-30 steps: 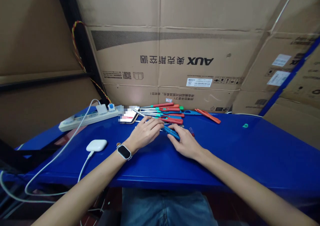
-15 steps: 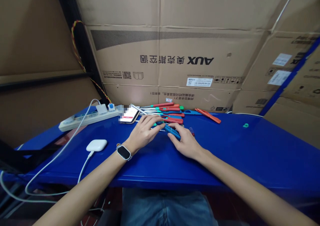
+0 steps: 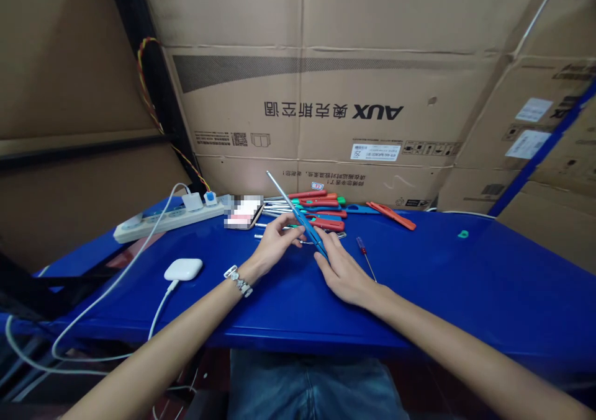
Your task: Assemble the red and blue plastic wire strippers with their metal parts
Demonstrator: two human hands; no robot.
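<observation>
A blue-handled screwdriver (image 3: pixel 308 226) is lifted off the blue table (image 3: pixel 419 283), its metal shaft pointing up and to the left. My right hand (image 3: pixel 342 271) grips its handle, and my left hand (image 3: pixel 275 241) pinches it near where the shaft meets the handle. Just behind my hands lies a pile of screwdrivers (image 3: pixel 321 206) with red, green and blue handles. A small red-handled screwdriver (image 3: pixel 365 252) lies alone to the right of my right hand.
A white power strip (image 3: pixel 170 218) with plugs and a phone (image 3: pixel 242 212) lie at the back left. A white charger case (image 3: pixel 183 268) with its cable sits at left. Orange pliers (image 3: pixel 393 215) and a small green piece (image 3: pixel 462 234) lie right. Cardboard boxes (image 3: pixel 326 110) wall the back.
The blue-handled screwdriver has been raised from the pile, its shaft now tilted up to the left. My left wrist has turned over, and both hands have drawn slightly nearer.
</observation>
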